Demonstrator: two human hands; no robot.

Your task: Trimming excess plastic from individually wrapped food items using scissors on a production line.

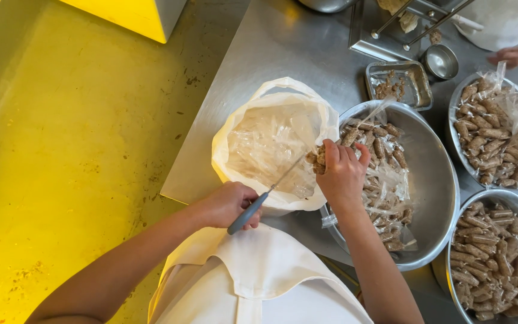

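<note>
My left hand (230, 204) grips the grey handle of a thin-bladed knife (271, 189), whose blade reaches up toward my right hand. My right hand (343, 174) holds a clump of brown log-shaped pieces in clear plastic (318, 160) at the rim of a white bag (253, 99) lined with empty clear wrappers. Just right of it stands a large steel bowl (436, 180) with several more wrapped brown pieces (385, 180) inside.
Two more steel bowls (458, 102) (451, 252) at the right hold brown pieces. A small metal tray (418, 90), a metal cup (440, 61) and a rack stand at the back. Another person's hand (517, 57) is at the top right. The steel table's edge (178, 195) borders a yellow floor.
</note>
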